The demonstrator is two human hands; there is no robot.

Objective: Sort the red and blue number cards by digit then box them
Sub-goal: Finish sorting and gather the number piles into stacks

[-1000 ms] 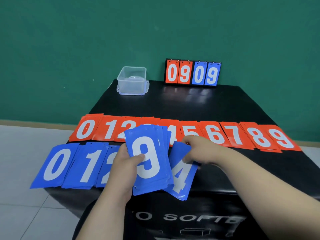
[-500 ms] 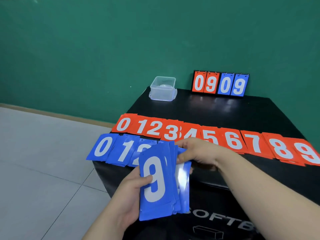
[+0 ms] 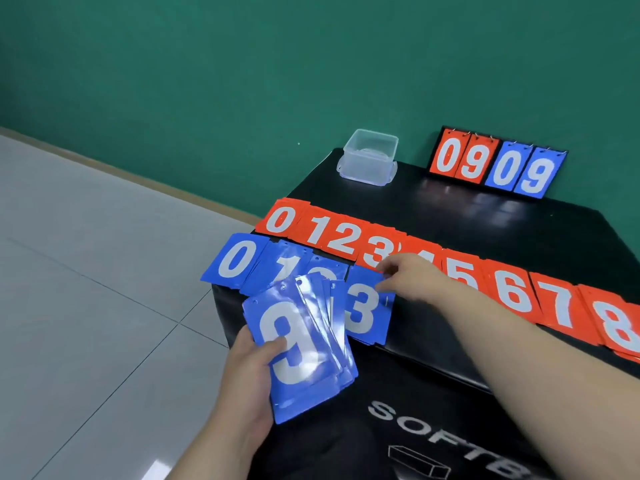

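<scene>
The left hand (image 3: pixel 251 381) grips a fanned stack of blue cards (image 3: pixel 304 355) just off the near left corner of the surface (image 3: pixel 485 220). Its thumb lies across the white 9 on the top card and its fingers curl underneath. The cards are thin, glossy rectangles with small punched holes along the top edge, and glare streaks the fanned edges. The right hand (image 3: pixel 410 278) reaches over the near edge and pinches the far right corner of a blue 3 card (image 3: pixel 363 308) between thumb and fingertips. That card lies flat near the near edge. To its left on the same line lie a blue 0 card (image 3: pixel 237 259), a blue 1 card (image 3: pixel 285 263) and a blue 2 card (image 3: pixel 327 271), the last two partly hidden by the held stack. Behind them a row of red cards (image 3: pixel 341 237) runs slantwise across the surface from its left edge, overlapping side by side and showing white digits 0 to 8. The surface is black and shiny, with pale lettering on its front face. Near its far left corner stands a clear plastic box (image 3: pixel 369 157) with rounded corners. At the far edge stands a ring-bound scoreboard (image 3: pixel 498 164) with two red and two blue cards reading 0 9 0 9. Behind is a matte green wall (image 3: pixel 242 81), and to the left a floor (image 3: pixel 86 289) of grey tiles.
</scene>
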